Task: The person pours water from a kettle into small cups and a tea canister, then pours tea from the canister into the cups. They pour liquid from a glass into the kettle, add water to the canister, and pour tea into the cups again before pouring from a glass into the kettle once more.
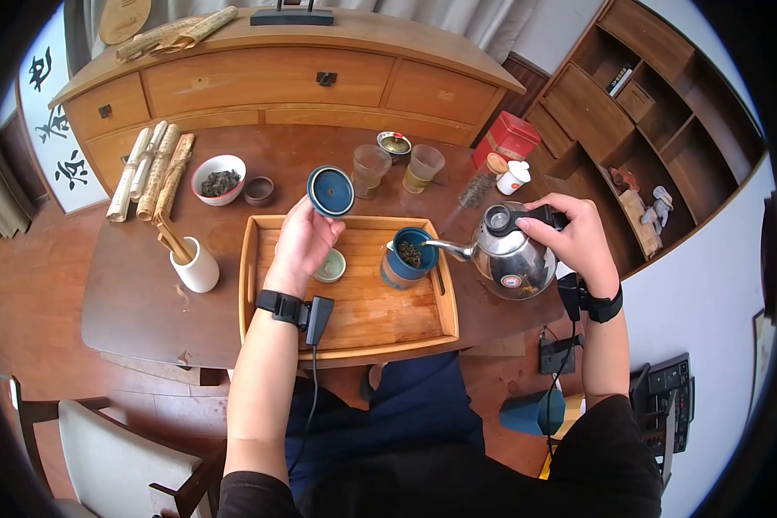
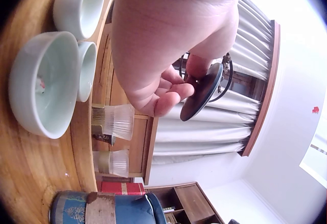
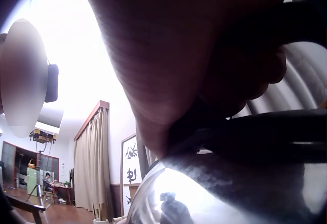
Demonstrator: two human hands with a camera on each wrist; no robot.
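My left hand [image 1: 299,249] holds a round blue lid [image 1: 331,191] above the wooden tray, pinched by fingers and thumb in the left wrist view. My right hand [image 1: 581,242] grips the black handle of a shiny metal kettle [image 1: 511,263]. The kettle's thin spout points left, its tip right at the rim of a blue teapot [image 1: 401,274]. Dark tea leaves [image 1: 410,253] lie inside this uncovered pot. On the tray [image 1: 354,315], pale green cups are partly hidden by the left forearm; one large cup [image 2: 45,83] shows well in the left wrist view.
Behind the tray stand two glasses [image 1: 370,168], a white bowl of dark leaves [image 1: 219,180] and a small brown cup [image 1: 259,190]. A white holder with wooden tools [image 1: 197,266] is at left. A red tin [image 1: 507,138] and a jar [image 1: 477,190] stand back right.
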